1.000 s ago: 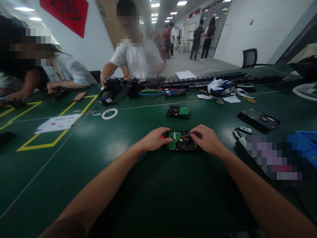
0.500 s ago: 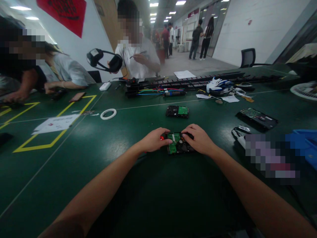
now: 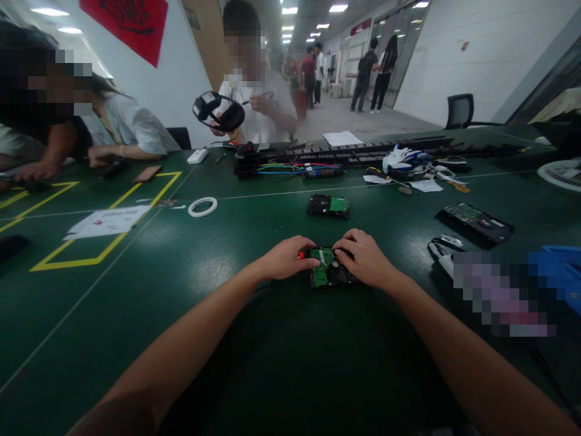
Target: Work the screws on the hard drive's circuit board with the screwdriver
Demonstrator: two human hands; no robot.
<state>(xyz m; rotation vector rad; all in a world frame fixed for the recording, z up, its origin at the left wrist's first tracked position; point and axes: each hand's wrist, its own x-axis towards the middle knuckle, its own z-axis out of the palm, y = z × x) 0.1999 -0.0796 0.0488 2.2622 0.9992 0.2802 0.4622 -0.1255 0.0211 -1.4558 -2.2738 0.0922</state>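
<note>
A hard drive lies on the green table in front of me, its green circuit board facing up. My left hand grips its left end, with the thumb on the board and the fingers at the far edge. A small red thing shows between that thumb and the fingers; its kind I cannot make out. My right hand is closed over the drive's right end, its fingertips on the upper face. Just beyond sits a second hard drive, untouched. Another larger drive lies to the right.
Tape roll and paper sheet are at left. Wires, a screwdriver-like tool and gloves lie at the back. A blue bin stands right. Across the table a person holds a black headset.
The view has shifted slightly, while both hands stay on the hard drive in nearly the same pose. The person opposite has moved the headset to the right, closer to their body.
</note>
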